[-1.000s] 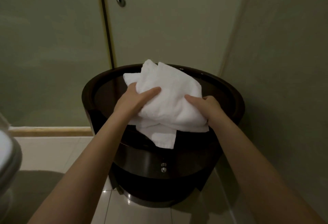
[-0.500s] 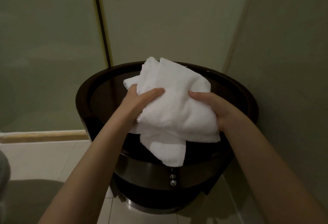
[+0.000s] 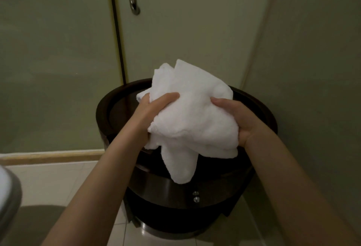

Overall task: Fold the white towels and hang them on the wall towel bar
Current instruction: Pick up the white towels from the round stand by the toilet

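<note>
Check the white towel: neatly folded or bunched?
Bunched. The white towel is a rumpled bundle gripped by the left hand and right hand, a loose end dangling below.

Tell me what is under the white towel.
Below the white towel is the dark round stand; its rim shows on both sides. The left hand and right hand grip it. Its top directly beneath is covered.

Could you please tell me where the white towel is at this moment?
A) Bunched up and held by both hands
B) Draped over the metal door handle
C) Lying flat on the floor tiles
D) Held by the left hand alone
A: the towel is bunched between the left hand and the right hand, each gripping one side, while one end hangs down in front of the dark round table.
</note>
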{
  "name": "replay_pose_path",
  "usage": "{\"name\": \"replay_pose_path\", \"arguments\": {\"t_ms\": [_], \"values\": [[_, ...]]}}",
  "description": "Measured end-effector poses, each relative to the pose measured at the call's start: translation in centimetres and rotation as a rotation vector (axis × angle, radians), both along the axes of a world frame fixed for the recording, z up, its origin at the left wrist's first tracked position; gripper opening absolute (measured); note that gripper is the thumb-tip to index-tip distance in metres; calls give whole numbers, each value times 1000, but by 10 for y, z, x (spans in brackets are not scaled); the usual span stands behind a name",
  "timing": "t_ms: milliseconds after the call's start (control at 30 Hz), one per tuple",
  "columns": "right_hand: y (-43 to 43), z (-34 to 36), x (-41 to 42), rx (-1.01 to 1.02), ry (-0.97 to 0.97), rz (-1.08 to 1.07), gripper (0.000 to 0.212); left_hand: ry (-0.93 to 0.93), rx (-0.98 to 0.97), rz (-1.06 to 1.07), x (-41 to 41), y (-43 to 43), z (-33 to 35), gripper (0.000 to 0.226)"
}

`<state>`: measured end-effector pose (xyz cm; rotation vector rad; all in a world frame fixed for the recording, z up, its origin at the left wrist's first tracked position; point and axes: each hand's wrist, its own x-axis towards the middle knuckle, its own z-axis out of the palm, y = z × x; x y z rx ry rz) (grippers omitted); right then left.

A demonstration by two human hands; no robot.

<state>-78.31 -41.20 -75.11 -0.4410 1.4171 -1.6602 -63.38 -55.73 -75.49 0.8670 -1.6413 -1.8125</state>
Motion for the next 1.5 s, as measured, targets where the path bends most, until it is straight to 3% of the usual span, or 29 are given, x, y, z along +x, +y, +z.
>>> {"name": "replay_pose_path", "arguments": {"t_ms": [233,433,567,700,933,1000,1200,1333,1500], "values": [[10,31,14,-76,10,70,53,88,-2,10,20,15,29,57],[17,84,24,-126,-3,119,37,144,-35,54,31,20,73,55],[24,137,33,-140,4,129,33,149,-49,86,38,26,122,80],[33,193,46,-169,20,129,26,141,-34,96,48,34,178,86],[34,311,60,-131,80,132,45,99,-53,57,69,45,299,111],[31,348,63,-120,98,118,52,108,-75,45,75,46,339,106],[21,462,71,-144,80,125,47,100,-80,-4,86,40,460,78],[14,531,76,-134,83,133,51,79,-62,23,92,31,527,90],[6,601,82,-131,79,136,47,98,-65,-4,95,19,595,76]]}}
